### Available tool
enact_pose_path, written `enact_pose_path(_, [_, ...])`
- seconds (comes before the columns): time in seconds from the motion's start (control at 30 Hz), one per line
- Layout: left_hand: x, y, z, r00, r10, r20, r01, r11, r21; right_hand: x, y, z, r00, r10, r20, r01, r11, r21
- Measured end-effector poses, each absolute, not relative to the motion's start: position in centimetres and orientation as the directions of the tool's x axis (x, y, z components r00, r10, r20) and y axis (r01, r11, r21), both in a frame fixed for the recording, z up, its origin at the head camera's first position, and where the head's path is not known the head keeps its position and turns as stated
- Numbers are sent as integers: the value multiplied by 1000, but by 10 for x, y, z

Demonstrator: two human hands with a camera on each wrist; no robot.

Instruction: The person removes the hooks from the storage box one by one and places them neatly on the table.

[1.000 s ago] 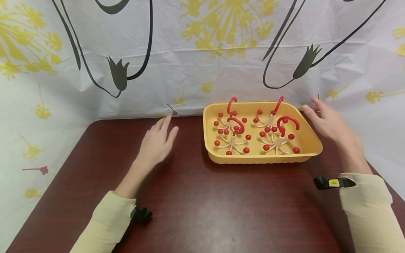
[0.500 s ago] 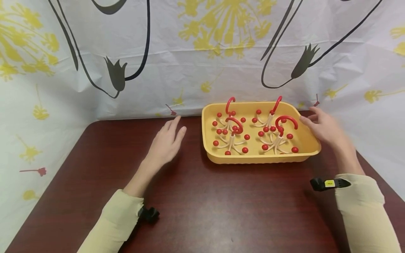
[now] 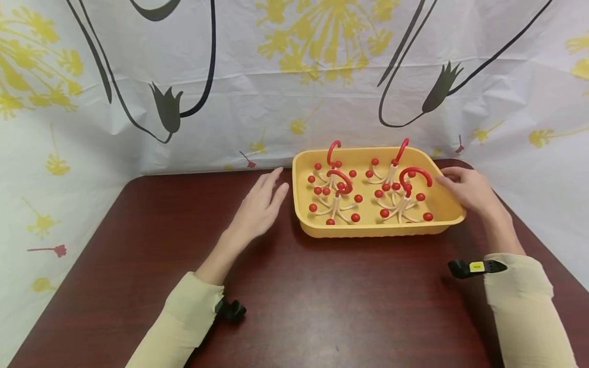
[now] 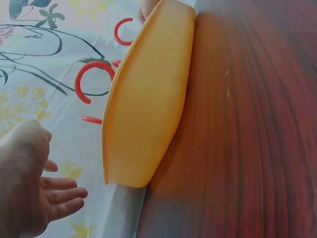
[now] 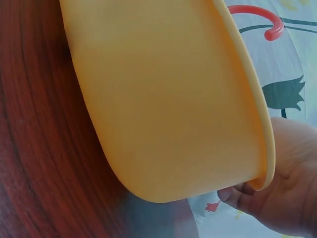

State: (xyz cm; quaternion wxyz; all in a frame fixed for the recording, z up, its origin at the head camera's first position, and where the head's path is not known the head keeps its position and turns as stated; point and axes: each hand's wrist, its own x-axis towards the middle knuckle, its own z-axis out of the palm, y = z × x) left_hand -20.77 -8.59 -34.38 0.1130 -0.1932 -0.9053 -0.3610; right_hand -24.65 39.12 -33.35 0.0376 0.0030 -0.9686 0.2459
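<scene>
A yellow plastic tub (image 3: 377, 231) stands on the table near the back wall. It holds several pieces, each with a red hooked handle (image 3: 416, 176) and curved cream arms ending in red balls (image 3: 356, 217). My right hand (image 3: 474, 191) grips the tub's right rim, with the thumb over the edge and fingers outside it, as the right wrist view shows at the rim (image 5: 255, 109). My left hand (image 3: 259, 207) hovers just left of the tub with its fingers extended, apart from it. The left wrist view shows that gap between the hand (image 4: 37, 186) and the tub.
The dark red wooden table (image 3: 294, 296) reaches toward me in front of the tub. A white cloth (image 3: 257, 102) printed with flowers hangs right behind the table's back edge and along both sides. Black wrist straps (image 3: 478, 267) sit on both sleeves.
My left hand has moved right, closer to the tub's left side. My right hand has come down and left onto the right rim and taken hold of it.
</scene>
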Motion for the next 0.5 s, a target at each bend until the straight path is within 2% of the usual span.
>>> enact_pose_path(0.23, [-210, -71, -343, -862, 308, 403, 506, 579, 639, -251, 396, -340, -989, -24, 143, -88, 886, -456])
enact_pose_path(0.5, [-212, -54, -340, -821, 347, 453, 571, 515, 639, -253, 394, -343, -986, -39, 165, -110, 888, -447])
